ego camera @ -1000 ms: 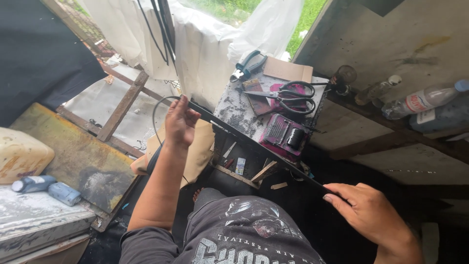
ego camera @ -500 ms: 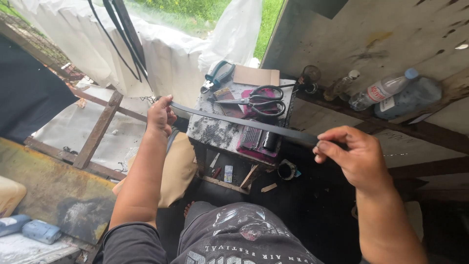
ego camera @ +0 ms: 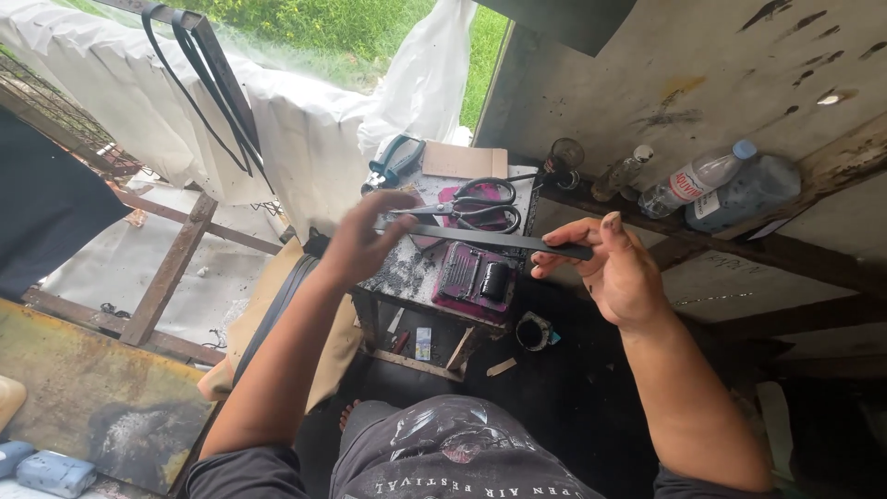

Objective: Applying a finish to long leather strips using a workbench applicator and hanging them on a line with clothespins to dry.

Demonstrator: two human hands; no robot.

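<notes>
A flat black rubber strip (ego camera: 494,239) stretches level between both hands, over a small worktable (ego camera: 420,268). My left hand (ego camera: 362,237) grips the strip's left end with fingers curled. My right hand (ego camera: 610,268) holds the right end between thumb and fingers, palm turned toward me. Large black scissors (ego camera: 476,203) lie on the table just behind the strip. A dark pink box with a black roll (ego camera: 479,277) sits at the table's near edge, below the strip.
Plastic bottles (ego camera: 711,189) lie on a wooden ledge at right. Black straps (ego camera: 217,88) hang over a white cloth at the back. Pliers (ego camera: 393,162) and a cardboard piece (ego camera: 464,162) rest behind the scissors. A small black pot (ego camera: 533,331) stands on the floor.
The strip between my hands has become shorter and my hands have come closer together. The left hand has shifted right, above the table; the right has moved slightly left.
</notes>
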